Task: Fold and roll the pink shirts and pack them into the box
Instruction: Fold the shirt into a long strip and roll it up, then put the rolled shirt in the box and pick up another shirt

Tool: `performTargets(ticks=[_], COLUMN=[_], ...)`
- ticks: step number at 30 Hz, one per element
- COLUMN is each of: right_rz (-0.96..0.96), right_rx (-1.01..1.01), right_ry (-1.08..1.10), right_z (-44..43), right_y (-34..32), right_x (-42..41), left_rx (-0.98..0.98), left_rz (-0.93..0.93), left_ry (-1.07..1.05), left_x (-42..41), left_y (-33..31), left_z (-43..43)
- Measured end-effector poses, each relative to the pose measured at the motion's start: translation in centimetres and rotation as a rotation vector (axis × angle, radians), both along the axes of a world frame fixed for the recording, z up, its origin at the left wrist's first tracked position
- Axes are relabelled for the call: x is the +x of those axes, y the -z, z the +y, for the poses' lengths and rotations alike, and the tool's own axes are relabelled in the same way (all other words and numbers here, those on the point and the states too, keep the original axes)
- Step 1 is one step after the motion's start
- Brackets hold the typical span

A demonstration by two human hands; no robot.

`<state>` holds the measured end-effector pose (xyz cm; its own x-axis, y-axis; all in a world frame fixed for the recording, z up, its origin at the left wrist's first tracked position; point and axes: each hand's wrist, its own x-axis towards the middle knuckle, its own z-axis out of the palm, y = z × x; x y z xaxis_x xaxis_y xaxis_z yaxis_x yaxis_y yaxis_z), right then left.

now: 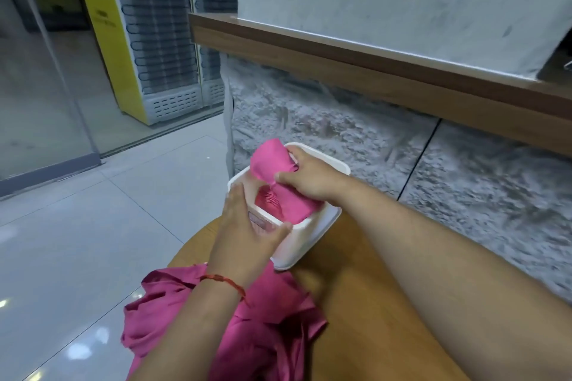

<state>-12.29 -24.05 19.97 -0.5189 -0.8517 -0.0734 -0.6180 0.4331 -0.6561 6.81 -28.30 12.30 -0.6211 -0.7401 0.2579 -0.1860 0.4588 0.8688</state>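
A white plastic box (pixel 312 235) stands on the round wooden table (pixel 365 303). My right hand (pixel 309 178) grips a rolled pink shirt (pixel 270 161) over the box, one end of the roll sticking up past the far rim, the other end down inside. Another rolled pink shirt (pixel 267 199) lies inside the box at its left. My left hand (pixel 244 232) holds the box's near left corner, thumb over the rim. A loose, crumpled pink shirt (pixel 266 328) lies on the table near me, partly under my left forearm.
The table edge curves close on the left, with grey tiled floor (pixel 93 241) beyond it. A rough stone wall (pixel 356 133) with a wooden ledge (pixel 371 71) rises just behind the box. A yellow-sided cooler (pixel 130 40) stands far left.
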Motion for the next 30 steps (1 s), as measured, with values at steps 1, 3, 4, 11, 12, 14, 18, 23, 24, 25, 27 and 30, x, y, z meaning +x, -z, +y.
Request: performTargets(ticks=[1, 3, 4, 11, 12, 14, 18, 23, 24, 25, 27, 30], right_rz=[0.037, 0.065, 0.055, 0.186, 0.197, 0.200, 0.281, 0.441, 0.449, 0.443, 0.404, 0.393], right_rx=[0.082, 0.212, 0.258, 0.504, 0.523, 0.563, 0.645, 0.705, 0.711, 0.714, 0.712, 0.712], right_ry=[-0.028, -0.079, -0.098, -0.239, -0.246, -0.262, -0.344, -0.421, -0.422, -0.416, -0.401, -0.391], right_z=[-0.7, -1.9, -2.4, -4.5, -4.6, -4.5, -3.9, -4.0, -4.2, -4.3, -4.3, -4.1], right_y=[0.6, 1.7, 2.2, 5.7, 5.6, 5.0, 3.1, 4.0, 4.3, 4.5, 4.5, 4.8], right_x=[-0.4, -0.8, -0.9, 0.3, 0.4, 0.4, -0.9, 0.1, 0.2, 0.1, -0.3, -0.6], left_rx=[0.032, 0.078, 0.079, -0.008, -0.015, -0.025, -0.051, -0.087, -0.093, -0.098, -0.108, -0.103], left_rz=[-0.011, 0.003, 0.015, -0.109, -0.125, -0.145, -0.150, -0.186, -0.196, -0.200, -0.212, -0.224], left_ry=[0.020, 0.051, 0.060, -0.015, -0.022, -0.030, -0.039, -0.049, -0.051, -0.056, -0.066, -0.081], left_x=[-0.2, -0.5, -0.6, -0.7, -0.7, -0.6, -0.6, -0.6, -0.5, -0.6, -0.7, -0.8], left_y=[0.4, 0.9, 1.1, 2.4, 2.6, 2.7, 2.6, 2.5, 2.6, 2.6, 2.8, 3.1], left_z=[-0.2, -0.6, -0.8, -1.1, -1.2, -1.2, -1.1, -0.9, -0.9, -0.9, -0.9, -0.8])
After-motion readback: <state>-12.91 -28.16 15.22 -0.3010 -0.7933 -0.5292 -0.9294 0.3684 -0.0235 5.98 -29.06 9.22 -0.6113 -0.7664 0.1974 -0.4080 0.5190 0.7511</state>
